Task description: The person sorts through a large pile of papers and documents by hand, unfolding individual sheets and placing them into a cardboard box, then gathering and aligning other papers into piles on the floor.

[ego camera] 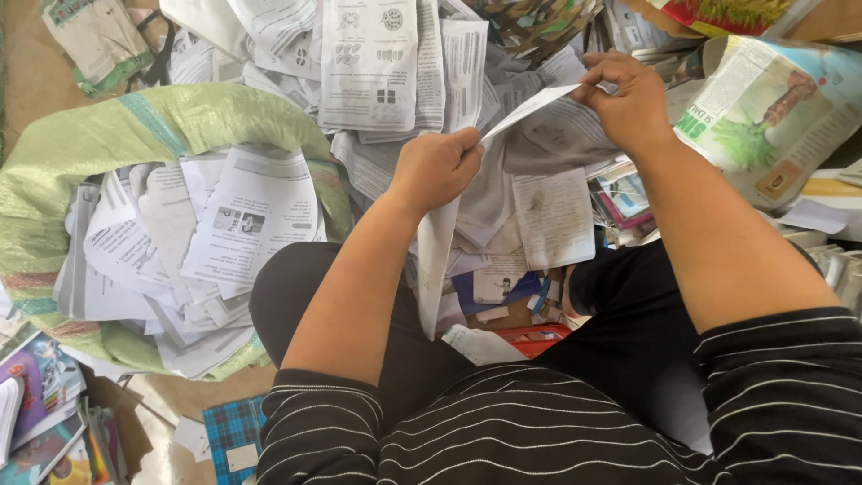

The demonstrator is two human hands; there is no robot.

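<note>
Now | 2 hands: left hand (437, 168) & right hand (628, 97) pinching 1 paper sheet (437, 247) | 1 green sack (180, 117)

The person wears a black top with thin white stripes that run across it. The stripes go over the chest and over both sleeves. The sleeves are pushed up high, so both arms are bare from above the elbow down. The left hand (437, 166) and the right hand (628, 99) are bare too, with no gloves, rings or watch that can be seen. The legs are in plain black trousers with no pattern.
</note>
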